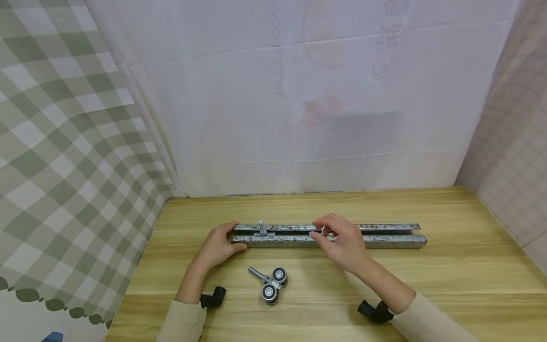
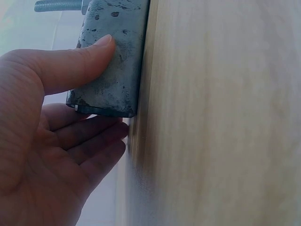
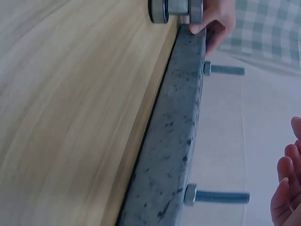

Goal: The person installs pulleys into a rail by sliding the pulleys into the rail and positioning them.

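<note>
A spotted grey metal rail (image 1: 384, 242) lies lengthwise on the table, its slot facing up. At its left end my left hand (image 1: 218, 244) grips it, the thumb (image 2: 96, 52) on the near side and the index finger on the far side. Two bolts with nuts stick up from the slot: one bolt (image 1: 261, 229) near the left hand, the other bolt (image 3: 218, 197) farther right. Over that second bolt hovers my right hand (image 1: 344, 240), thumb and fingers loosely bent. In the right wrist view its fingertips (image 3: 282, 188) are apart from the bolt's end.
A twin-wheel roller (image 1: 269, 292) with a threaded stem lies on the wooden table (image 1: 320, 304) in front of the rail. Behind the table hangs a white cloth (image 1: 239, 118); a green checked cloth (image 1: 64, 123) hangs at the left.
</note>
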A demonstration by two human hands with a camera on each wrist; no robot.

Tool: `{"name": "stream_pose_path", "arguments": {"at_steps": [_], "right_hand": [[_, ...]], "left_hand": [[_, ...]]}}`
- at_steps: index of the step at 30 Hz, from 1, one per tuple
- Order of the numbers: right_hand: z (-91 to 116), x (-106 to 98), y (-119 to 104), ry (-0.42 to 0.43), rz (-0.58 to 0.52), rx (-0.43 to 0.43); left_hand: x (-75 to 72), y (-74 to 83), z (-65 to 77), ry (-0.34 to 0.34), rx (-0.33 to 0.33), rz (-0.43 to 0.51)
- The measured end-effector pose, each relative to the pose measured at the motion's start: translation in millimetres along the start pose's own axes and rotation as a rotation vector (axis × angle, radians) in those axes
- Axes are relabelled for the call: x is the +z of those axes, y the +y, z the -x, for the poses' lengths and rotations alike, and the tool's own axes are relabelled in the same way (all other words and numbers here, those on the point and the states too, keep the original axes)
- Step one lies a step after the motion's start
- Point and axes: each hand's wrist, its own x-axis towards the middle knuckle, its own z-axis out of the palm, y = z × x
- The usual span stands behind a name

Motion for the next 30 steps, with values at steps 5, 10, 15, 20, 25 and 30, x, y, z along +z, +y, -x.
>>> {"name": "stream_pose_path", "arguments": {"at_steps": [5, 10, 15, 20, 25, 30], "right_hand": [[-3, 13, -11, -0.049, 0.034, -0.129], [-3, 28, -21, -0.100, 0.038, -0.216], [-2, 44, -34, -0.204, 0.037, -0.217], [0, 58, -50, -0.381, 0.035, -0.093], [0, 72, -63, -0.587, 0.058, 0.034], [-3, 89, -70, -0.695, 0.129, 0.048]], "left_hand": [[0.0, 0.0, 0.2, -0.001, -0.006, -0.010], [0.0, -0.2, -0.6, 0.001, -0.006, -0.014], [0.2, -0.1, -1.0, 0.008, -0.007, -0.013], [0.8, 0.8, -1.4, 0.014, 0.008, -0.003], [1.1, -0.5, -1.0, 0.013, 0.005, -0.002], [-0.2, -0.5, -0.4, 0.004, 0.005, 0.004]]}}
